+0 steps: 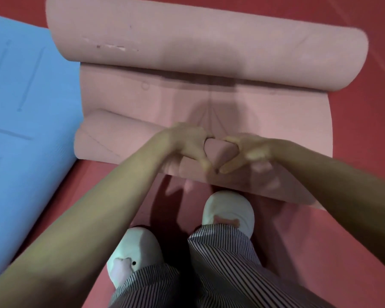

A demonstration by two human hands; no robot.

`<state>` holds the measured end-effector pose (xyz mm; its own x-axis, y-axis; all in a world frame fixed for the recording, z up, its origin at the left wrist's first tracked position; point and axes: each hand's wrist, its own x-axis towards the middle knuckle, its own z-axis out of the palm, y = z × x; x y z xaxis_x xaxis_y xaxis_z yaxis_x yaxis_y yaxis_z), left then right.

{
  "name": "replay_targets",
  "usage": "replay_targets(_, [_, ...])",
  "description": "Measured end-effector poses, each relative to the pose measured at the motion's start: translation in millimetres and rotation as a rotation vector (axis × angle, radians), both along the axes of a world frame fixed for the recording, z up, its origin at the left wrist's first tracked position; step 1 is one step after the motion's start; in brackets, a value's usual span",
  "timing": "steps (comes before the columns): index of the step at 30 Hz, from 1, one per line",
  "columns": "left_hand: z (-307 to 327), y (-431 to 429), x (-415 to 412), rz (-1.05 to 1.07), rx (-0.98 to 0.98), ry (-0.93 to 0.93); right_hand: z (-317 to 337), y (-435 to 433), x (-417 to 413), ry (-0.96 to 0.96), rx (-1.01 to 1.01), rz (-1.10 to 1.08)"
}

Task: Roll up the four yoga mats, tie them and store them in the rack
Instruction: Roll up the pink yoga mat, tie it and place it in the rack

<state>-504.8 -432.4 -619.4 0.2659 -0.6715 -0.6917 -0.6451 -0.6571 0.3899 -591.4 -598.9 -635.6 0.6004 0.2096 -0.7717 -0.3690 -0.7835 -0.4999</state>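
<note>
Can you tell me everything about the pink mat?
The pink mat is soft-looking, maybe foam, with faint lines printed on it. It lies on the red floor, beside a blue mat. Its far end curls into a big loose roll, with a few scuffs on it. Its near end is being rolled too: the left hand and right hand both press down on that small roll, close together. The middle lies flat. White slippers stand just before it.
</note>
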Motion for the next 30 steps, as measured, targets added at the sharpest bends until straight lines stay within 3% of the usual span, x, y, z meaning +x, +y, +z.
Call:
replay_targets(2, [-1,1,-1,-0.015,-0.041,-0.033,-6,-4,2,0.015,0.016,-0.018])
replay_targets(7, [-23,41,-25,0.081,-0.445,-0.55,-10,-9,11,0.068,0.023,0.025])
replay_targets(9, [-28,49,-32,0.099,-0.52,-0.652,-8,-7,9,0.072,0.009,0.03])
replay_targets(15, [-13,33,-15,0.095,-0.271,-0.481,4,-8,0,-0.063,-0.005,-0.117])
replay_targets(19, [-13,26,-4,0.1,-0.265,-0.437,16,11,-16,-0.387,-0.194,-0.053])
replay_targets(23, [-13,21,3,0.116,-0.208,-0.372,6,27,-33,-0.459,-0.338,0.075])
replay_targets(25, [-11,19,4,0.129,-0.174,-0.368,4,26,-29,-0.473,-0.354,0.032])
replay_targets(27, [-9,17,4,0.167,-0.207,-0.388,5,24,-22,-0.451,-0.328,-0.015])
replay_targets(30, [-13,22,-1,0.178,-0.43,-0.444,6,15,-8,-0.362,-0.228,-0.065])
